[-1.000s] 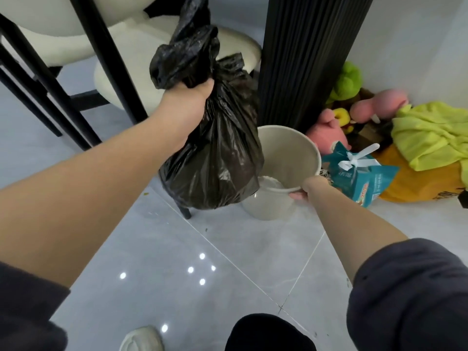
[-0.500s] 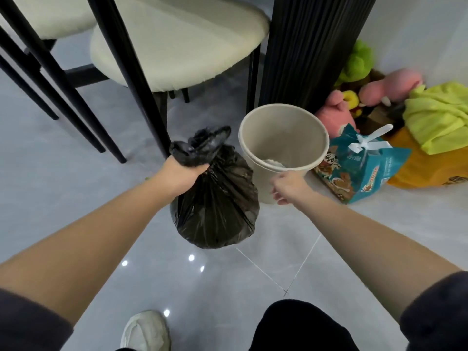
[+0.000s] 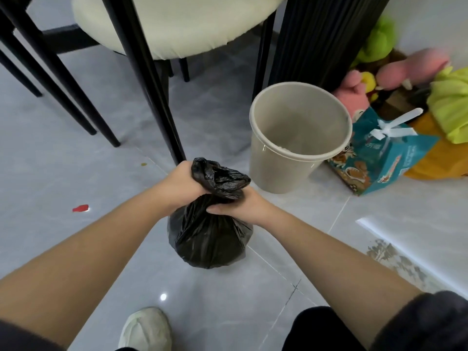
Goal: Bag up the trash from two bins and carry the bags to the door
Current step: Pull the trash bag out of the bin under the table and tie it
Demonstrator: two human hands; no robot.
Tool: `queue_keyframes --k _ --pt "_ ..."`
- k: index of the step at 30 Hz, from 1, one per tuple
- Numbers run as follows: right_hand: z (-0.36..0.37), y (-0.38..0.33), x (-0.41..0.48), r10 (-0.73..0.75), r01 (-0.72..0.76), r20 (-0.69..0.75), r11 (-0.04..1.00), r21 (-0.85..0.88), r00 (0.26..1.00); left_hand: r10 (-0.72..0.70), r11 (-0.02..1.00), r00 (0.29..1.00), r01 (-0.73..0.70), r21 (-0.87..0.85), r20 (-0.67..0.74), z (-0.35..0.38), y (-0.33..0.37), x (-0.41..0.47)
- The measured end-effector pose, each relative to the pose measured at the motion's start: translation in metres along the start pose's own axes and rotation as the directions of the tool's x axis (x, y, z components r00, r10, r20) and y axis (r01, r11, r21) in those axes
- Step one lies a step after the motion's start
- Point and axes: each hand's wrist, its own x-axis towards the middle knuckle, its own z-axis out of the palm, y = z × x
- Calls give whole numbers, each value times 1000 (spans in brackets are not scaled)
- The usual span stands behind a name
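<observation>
Seeing left hand point(image 3: 181, 184) and right hand point(image 3: 238, 206) both fisted tight round neck of bag point(image 3: 210, 239), bag just left of bin point(image 3: 300, 138), nearer camera. I reckon hard twist rips thin plastic, or neck slips loose, and whole lot dumps beside bin.

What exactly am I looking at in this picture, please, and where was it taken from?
There is no machine here. A person wears a wide-angle camera on the head, pointing forward and down, so you see their own two arms. The left hand and the right hand both grip the gathered neck of a black trash bag, whose bottom seems to rest on the grey tiled floor. Just beyond it stands the beige bin, upright and without a liner. To the bin's right lie a teal package and plush toys. A cream-seated chair stands further back, and the person's shoe shows at the bottom.
</observation>
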Motion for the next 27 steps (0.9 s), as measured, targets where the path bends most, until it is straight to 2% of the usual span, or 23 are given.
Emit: queue_keyframes --k 3,5,8,10,12,14,16,18,21,24,27 --pt "10 -1 -1 15 -7 -108 998 67 994 -17 1000 1000 17 -23 11 -8 -4 5" --pt "11 -6 -4 48 -28 -174 993 115 984 -2 1000 1000 2 28 -18 -16 -7 9" --pt "7 -19 -8 83 -51 -228 988 146 970 59 964 997 -45 261 -49 -28 -17 15" --pt "8 -27 -11 77 -25 -248 978 205 966 121 891 992 -99 442 -22 -33 -22 15" --pt "10 -34 -14 40 22 -242 969 245 969 190 837 982 -168 520 13 -35 -24 14" --pt "10 -41 -17 -15 69 -227 969 236 974 197 844 980 -170 508 1 -39 -23 13" --pt "6 -47 -18 -66 110 -217 974 196 974 144 883 989 -123 453 -13 -41 -23 12" --pt "2 -50 -18 -114 144 -204 980 138 972 94 920 995 -102 379 41 -41 -21 8" --pt "-3 -50 -18 -152 167 -194 984 64 969 53 983 986 -79 166 155 -37 -21 6" --pt "-4 -53 -20 -214 203 -172 976 -81 962 66 986 978 -95 139 198 -33 -19 6" --pt "-3 -59 -21 -322 265 -181 923 -278 929 22 984 985 -52 173 172 -26 -13 4"
